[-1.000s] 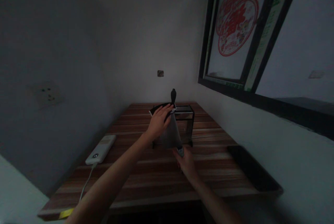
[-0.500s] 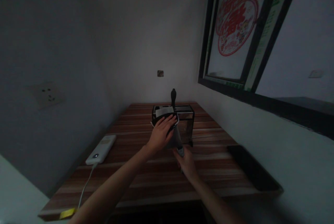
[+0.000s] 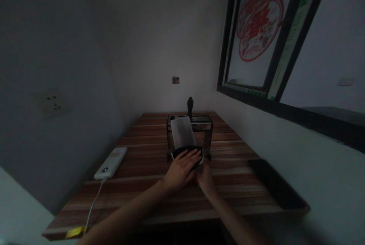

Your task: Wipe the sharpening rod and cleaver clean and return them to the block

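Note:
A cleaver with a broad grey blade (image 3: pixel 183 131) points away from me, its far part bare in front of the rack. My right hand (image 3: pixel 205 180) is closed at its near end, round the handle, which is mostly hidden. Across the near part of the blade lies a dark cloth-like piece (image 3: pixel 182 150) with pale strips at its sides. My left hand (image 3: pixel 182 169) holds this against the blade, its fingers lying over the top. Just behind stands a dark-framed knife rack (image 3: pixel 211 134), from which a black handle (image 3: pixel 190 105) sticks up.
The striped wooden table (image 3: pixel 142 153) runs back to the wall. At its left lies a white power bank (image 3: pixel 111 163) with a cable (image 3: pixel 92 203) and a yellow piece (image 3: pixel 74 232) near the front edge. A black flat slab (image 3: pixel 276 182) lies along the right edge.
My left hand and the dark cloth have slid toward me along the blade, down near my right hand. More of the blade now shows beyond the cloth.

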The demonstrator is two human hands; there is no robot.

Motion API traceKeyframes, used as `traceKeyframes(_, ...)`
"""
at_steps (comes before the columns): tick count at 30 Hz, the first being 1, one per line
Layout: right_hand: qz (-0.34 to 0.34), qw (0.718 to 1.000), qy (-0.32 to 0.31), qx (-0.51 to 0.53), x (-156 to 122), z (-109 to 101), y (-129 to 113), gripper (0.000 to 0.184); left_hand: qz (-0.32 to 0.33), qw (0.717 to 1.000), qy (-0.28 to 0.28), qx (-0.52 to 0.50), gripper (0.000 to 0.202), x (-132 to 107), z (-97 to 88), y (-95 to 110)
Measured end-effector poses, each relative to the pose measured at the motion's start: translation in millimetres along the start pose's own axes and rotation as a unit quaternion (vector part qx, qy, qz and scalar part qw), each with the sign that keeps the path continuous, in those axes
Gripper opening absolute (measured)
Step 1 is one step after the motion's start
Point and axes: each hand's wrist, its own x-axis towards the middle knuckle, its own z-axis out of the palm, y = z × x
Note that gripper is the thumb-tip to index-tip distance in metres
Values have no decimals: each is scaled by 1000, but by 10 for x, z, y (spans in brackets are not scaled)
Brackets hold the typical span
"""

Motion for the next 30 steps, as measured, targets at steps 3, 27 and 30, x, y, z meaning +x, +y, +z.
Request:
traceKeyframes(3, 2, 1000, 5, 24, 12, 8, 32, 22, 15, 1000, -13, -5, 53, -70, 52, 61)
traceKeyframes(27, 23, 1000, -11, 3, 22, 0, 31, 20, -8, 999, -10, -37, 49, -9, -52, 62)
traceKeyframes(30, 5, 1000, -9, 0, 20, -9, -18, 22, -12, 999, -7, -31, 50, 21, -66, 16)
